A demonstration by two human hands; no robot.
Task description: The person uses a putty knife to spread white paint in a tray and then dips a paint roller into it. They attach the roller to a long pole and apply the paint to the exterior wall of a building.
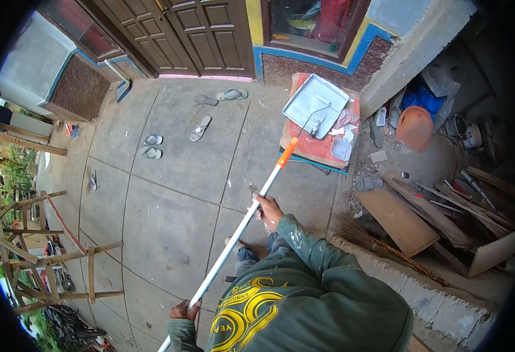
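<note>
A white extension pole (pixel 228 249) with an orange end (pixel 287 152) runs diagonally in front of me. My right hand (pixel 269 212), with pale specks on its fingers, is closed around the middle of the pole. Lower down, my left hand (pixel 184 310) grips it near the frame's bottom edge. A thin wire roller frame (pixel 310 120) extends from the orange end over a paint tray (pixel 300 107) coated in whitish paint. The roller itself is hard to make out against the paint. Beneath the tray is a small red-topped table (pixel 316 151).
A clear plastic tub (pixel 340 149) and a crumpled cloth (pixel 345 119) share the table. Sandals (pixel 200 128) lie on the concrete floor. Boards (pixel 397 222) and a broom (pixel 351 229) are at right, wooden trestles (pixel 49 264) at left. Brown doors (pixel 181 35) stand ahead.
</note>
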